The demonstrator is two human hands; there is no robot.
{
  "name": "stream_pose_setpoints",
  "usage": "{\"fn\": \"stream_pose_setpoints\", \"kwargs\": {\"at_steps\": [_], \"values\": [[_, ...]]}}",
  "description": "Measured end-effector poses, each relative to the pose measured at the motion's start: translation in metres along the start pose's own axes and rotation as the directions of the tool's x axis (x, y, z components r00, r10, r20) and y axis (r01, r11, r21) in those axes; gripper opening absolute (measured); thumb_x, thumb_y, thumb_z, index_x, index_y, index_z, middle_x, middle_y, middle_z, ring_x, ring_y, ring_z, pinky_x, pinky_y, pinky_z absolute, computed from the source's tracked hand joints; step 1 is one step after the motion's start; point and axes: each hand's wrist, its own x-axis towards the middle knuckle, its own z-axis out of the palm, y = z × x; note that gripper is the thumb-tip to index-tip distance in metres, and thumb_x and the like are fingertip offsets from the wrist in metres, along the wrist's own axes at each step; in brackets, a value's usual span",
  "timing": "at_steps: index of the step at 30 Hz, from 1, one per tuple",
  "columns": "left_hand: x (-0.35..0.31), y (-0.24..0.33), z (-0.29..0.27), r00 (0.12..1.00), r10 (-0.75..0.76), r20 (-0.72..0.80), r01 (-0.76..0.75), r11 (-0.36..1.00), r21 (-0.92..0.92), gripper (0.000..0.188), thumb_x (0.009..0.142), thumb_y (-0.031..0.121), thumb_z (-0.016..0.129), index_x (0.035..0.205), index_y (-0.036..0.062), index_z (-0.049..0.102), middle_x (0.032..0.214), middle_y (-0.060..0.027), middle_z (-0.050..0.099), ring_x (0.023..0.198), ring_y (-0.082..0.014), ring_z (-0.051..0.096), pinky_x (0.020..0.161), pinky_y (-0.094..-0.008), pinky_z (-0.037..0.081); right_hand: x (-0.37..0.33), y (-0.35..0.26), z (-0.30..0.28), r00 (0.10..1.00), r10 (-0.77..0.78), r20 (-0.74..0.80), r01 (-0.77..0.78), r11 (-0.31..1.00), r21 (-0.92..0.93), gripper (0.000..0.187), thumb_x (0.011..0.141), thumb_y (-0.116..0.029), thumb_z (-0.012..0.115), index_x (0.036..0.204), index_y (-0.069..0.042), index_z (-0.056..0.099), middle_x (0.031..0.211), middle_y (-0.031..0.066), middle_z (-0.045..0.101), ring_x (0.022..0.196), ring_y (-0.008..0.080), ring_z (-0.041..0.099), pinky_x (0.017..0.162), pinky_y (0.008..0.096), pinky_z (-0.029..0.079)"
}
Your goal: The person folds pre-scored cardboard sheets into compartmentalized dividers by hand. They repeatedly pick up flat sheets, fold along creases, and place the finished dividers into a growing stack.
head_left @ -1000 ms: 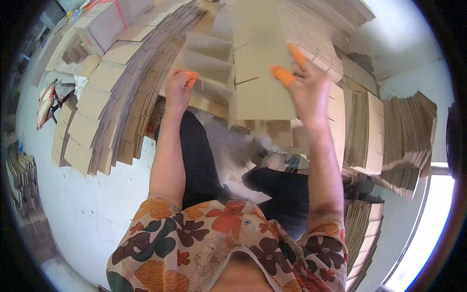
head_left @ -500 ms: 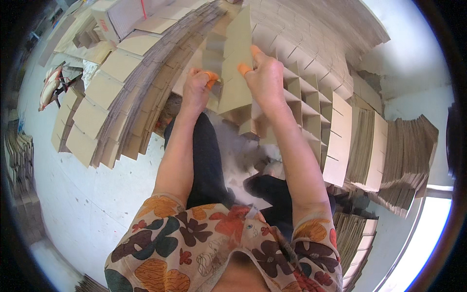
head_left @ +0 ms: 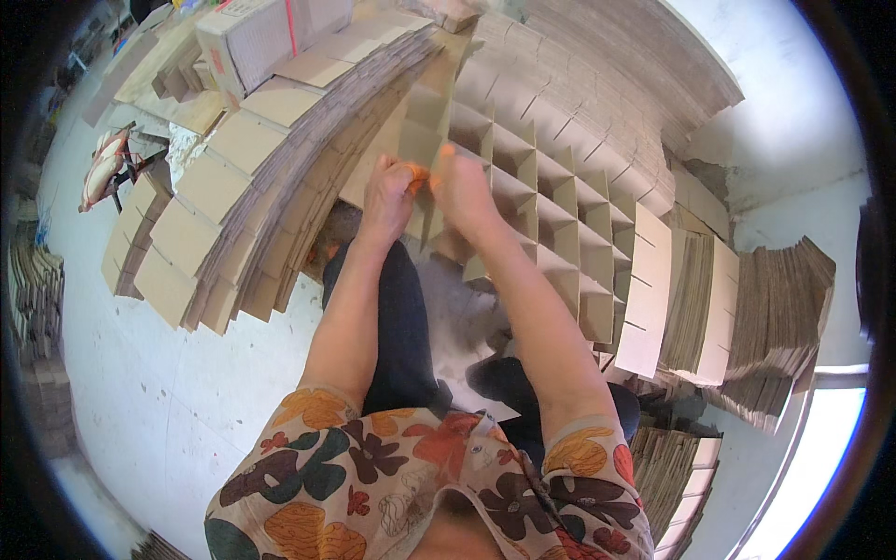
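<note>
A grid of tan cardboard dividers (head_left: 537, 207) with open square cells stands in front of me, to the right of my hands. At its left end a slotted cardboard strip (head_left: 426, 219) stands nearly edge-on. My left hand (head_left: 386, 203) is closed on the strip's left side, an orange cover on its fingertip. Closed on the other side is my right hand (head_left: 464, 194), slightly blurred, also with orange fingertip covers. The two hands nearly meet, and their fingers hide part of the strip.
Overlapping stacks of slotted cardboard strips (head_left: 210, 196) fan out at left. More strips (head_left: 597, 107) lie behind the grid, and upright stacks (head_left: 779, 313) stand at right. A taped carton (head_left: 271, 42) sits at far left. My legs (head_left: 387, 327) are below the grid.
The strip has turned from showing its broad face to nearly edge-on. My right hand has moved left and down toward my left hand, uncovering more of the grid.
</note>
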Motion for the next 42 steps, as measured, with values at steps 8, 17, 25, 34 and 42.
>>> {"fn": "stream_pose_setpoints", "kwargs": {"at_steps": [8,17,25,34,42], "values": [[-0.005,-0.009,0.005,0.998,-0.056,-0.021,0.052,0.986,-0.161,0.033,0.068,-0.010,0.062,0.097,0.0052,0.066,0.098,-0.0106,0.066,0.097,-0.0299,0.058,0.082,-0.0371,0.048,0.008,-0.025,-0.017,0.979,0.009,0.205,0.040,0.972,-0.233,0.015,0.074,-0.009,0.059,0.082,0.002,0.062,0.090,0.0227,0.063,0.089,0.0383,0.061,0.077,0.0457,0.049],[0.007,0.044,-0.031,0.912,0.071,0.403,-0.155,0.971,0.180,0.079,0.058,-0.008,0.068,0.132,0.0085,0.046,0.142,-0.0070,0.039,0.136,-0.0316,0.026,0.108,-0.0439,0.027,-0.037,0.090,-0.093,0.820,0.081,-0.567,-0.392,0.802,-0.452,0.058,0.082,-0.049,0.062,0.112,0.000,0.054,0.103,0.0228,0.062,0.099,0.0393,0.059,0.083,0.0474,0.048],[0.041,0.053,0.002,0.793,0.125,0.597,-0.278,0.945,0.172,0.084,0.057,-0.008,0.068,0.135,0.0078,0.041,0.144,-0.0082,0.035,0.138,-0.0321,0.022,0.109,-0.0444,0.026,-0.102,0.122,-0.136,0.923,0.386,-0.009,-0.379,0.903,-0.201,0.057,0.083,-0.053,0.058,0.099,0.002,0.062,0.094,0.0253,0.063,0.088,0.0395,0.061,0.080,0.0441,0.048],[0.086,0.037,0.106,0.554,0.300,0.776,-0.445,0.895,-0.028,0.081,0.066,0.002,0.073,0.138,0.0147,0.039,0.143,-0.0065,0.039,0.137,-0.0299,0.025,0.112,-0.0401,0.023,-0.186,0.133,-0.172,0.900,-0.064,-0.431,-0.101,0.932,-0.349,0.051,0.080,-0.043,0.066,0.109,-0.002,0.057,0.097,0.0210,0.062,0.095,0.0348,0.059,0.077,0.0442,0.048],[0.084,0.012,0.134,0.579,-0.164,0.798,0.502,0.843,-0.191,0.032,0.085,0.027,0.057,0.087,-0.0024,0.069,0.080,-0.0095,0.067,0.077,-0.0156,0.060,0.070,-0.0315,0.047,-0.221,0.243,-0.242,0.924,0.377,0.058,-0.370,0.922,-0.112,0.059,0.076,-0.045,0.070,0.113,0.000,0.058,0.104,0.0216,0.063,0.094,0.0337,0.061,0.083,0.0414,0.046]]}}
